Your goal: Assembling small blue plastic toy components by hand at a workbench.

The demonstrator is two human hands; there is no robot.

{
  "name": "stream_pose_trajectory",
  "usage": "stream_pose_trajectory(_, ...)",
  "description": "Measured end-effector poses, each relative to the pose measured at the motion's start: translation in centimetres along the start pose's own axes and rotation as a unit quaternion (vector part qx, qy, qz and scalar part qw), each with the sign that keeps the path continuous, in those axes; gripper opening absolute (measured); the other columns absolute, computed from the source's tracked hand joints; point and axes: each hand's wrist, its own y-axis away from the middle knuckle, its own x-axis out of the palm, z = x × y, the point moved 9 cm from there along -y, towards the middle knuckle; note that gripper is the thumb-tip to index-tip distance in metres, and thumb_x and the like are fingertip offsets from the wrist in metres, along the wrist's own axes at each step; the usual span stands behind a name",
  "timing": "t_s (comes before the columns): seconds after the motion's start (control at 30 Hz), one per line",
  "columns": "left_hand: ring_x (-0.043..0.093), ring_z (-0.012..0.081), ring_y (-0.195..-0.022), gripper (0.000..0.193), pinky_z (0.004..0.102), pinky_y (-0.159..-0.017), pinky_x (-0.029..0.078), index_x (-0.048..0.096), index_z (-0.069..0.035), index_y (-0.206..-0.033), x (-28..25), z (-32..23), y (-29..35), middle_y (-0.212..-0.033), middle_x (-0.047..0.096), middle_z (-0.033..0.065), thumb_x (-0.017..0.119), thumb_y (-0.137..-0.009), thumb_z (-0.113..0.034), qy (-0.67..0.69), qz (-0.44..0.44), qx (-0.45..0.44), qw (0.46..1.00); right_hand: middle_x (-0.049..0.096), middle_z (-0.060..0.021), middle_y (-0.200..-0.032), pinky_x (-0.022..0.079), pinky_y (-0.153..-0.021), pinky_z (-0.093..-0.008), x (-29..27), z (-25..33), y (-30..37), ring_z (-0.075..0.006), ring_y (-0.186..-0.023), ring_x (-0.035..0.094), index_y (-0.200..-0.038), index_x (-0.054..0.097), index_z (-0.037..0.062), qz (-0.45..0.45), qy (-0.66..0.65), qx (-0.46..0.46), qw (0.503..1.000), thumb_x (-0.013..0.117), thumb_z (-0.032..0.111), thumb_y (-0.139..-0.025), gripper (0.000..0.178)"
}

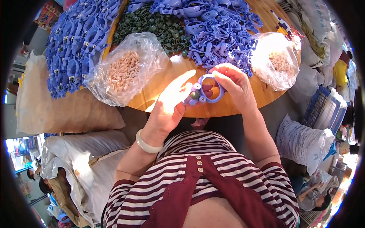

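Note:
Between my hands, over the near edge of the table, is a periwinkle plastic toy piece (212, 99) with a large open ring, small round knobs and a dark green block set in its left end. My left hand (169, 100) has its fingers stretched upward, with the piece's left end held at the thumb and lower fingers. On the ring's upper right, the thumb and fingers of my right hand (236, 84) are closed in a pinch. Strong sunlight washes out part of my left palm. Just beyond lies a heap of loose periwinkle plastic parts (222, 47).
Dark green small parts (152, 28) are piled on the round wooden table (152, 93). Clear bags of pale small pieces (125, 72) and similar pieces (280, 61) flank my hands. Rows of ring-shaped toys (78, 49) fill the left. Sacks (302, 142) and a blue crate (316, 106) stand right.

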Motion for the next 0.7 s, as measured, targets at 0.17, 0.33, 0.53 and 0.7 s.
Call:
stream_pose_trajectory(0.17, 0.055, 0.0225, -0.106, 0.055, 0.0349, -0.093, 0.044, 0.027, 0.006, -0.134, 0.3, 1.1, -0.5, -0.116, 0.053, 0.0152, 0.048, -0.088, -0.016, 0.124, -0.066, -0.108, 0.984, 0.058, -0.0031, -0.09, 0.044, -0.07, -0.0207, 0.2, 0.3, -0.1, -0.008, -0.08, 0.054, -0.092, 0.061, -0.002, -0.008, 0.049, -0.018, 0.999, 0.053, 0.012, -0.087, 0.017)
stream_pose_trajectory(0.33, 0.057, 0.0206, -0.103, 0.057, 0.0318, -0.089, 0.045, 0.028, 0.004, -0.134, -0.1, 1.5, -0.3, -0.107, 0.058, 0.013, 0.05, -0.085, -0.014, 0.056, -0.094, -0.093, 0.99, 0.058, -0.0031, -0.088, 0.043, -0.069, -0.0209, 0.0, 0.7, 0.1, -0.0084, -0.08, 0.054, -0.095, 0.061, -0.0021, -0.054, 0.066, -0.083, 0.993, 0.051, 0.012, -0.088, 0.018)
stream_pose_trajectory(0.53, 0.057, 0.0261, -0.104, 0.056, 0.0354, -0.09, 0.045, 0.026, 0.005, -0.134, -2.7, 0.9, 0.0, -0.103, 0.059, 0.0149, 0.05, -0.087, -0.012, 0.058, -0.103, -0.044, 0.992, 0.057, 0.0021, -0.08, 0.037, -0.054, -0.0165, -2.8, 0.1, 1.3, -0.0015, -0.063, 0.046, -0.102, 0.059, 0.0031, -0.105, 0.131, -0.094, 0.981, 0.055, 0.009, -0.088, 0.016)
stream_pose_trajectory(0.7, 0.058, 0.0254, -0.101, 0.045, 0.038, -0.091, 0.046, 0.033, 0.002, -0.131, -3.6, 1.2, 0.0, -0.103, 0.059, 0.0133, 0.042, -0.089, -0.012, 0.117, -0.159, -0.055, 0.979, 0.056, 0.0031, -0.081, 0.034, -0.051, -0.0159, -9.0, 0.7, 3.4, -0.0015, -0.059, 0.044, -0.096, 0.061, 0.0021, -0.225, 0.301, -0.131, 0.917, 0.062, 0.004, -0.082, 0.015)
